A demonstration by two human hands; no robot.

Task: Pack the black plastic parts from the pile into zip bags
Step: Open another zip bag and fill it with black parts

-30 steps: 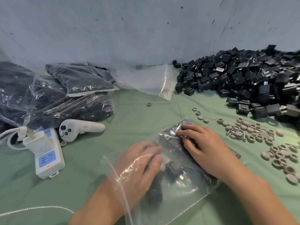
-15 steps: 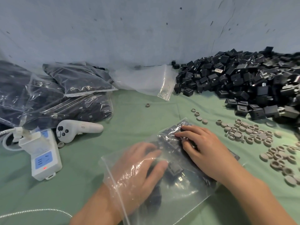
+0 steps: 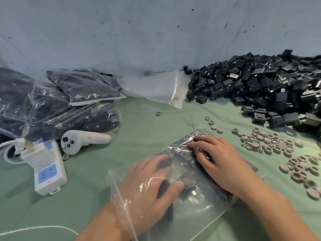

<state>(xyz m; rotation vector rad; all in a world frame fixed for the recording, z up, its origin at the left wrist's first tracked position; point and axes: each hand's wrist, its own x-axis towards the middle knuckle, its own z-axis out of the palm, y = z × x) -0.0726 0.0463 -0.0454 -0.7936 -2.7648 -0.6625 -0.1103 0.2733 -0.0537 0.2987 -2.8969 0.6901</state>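
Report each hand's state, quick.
Left hand: open, inside the zip bag, resting on black parts.
Right hand: open, pressing the bag from on top.

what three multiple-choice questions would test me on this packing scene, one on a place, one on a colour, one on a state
1. Where is the pile of black parts?
A. far right, against the wall
B. near left corner
C. front centre

2. What colour is the table cover?
A. red
B. green
C. yellow

3. Where is the left hand?
A. inside the zip bag
B. raised in the air
C. resting on the pile

Answers:
1 A, the pile lies along the wall at the right.
2 B, the table cover is pale green.
3 A, clear film covers the left hand and wrist.
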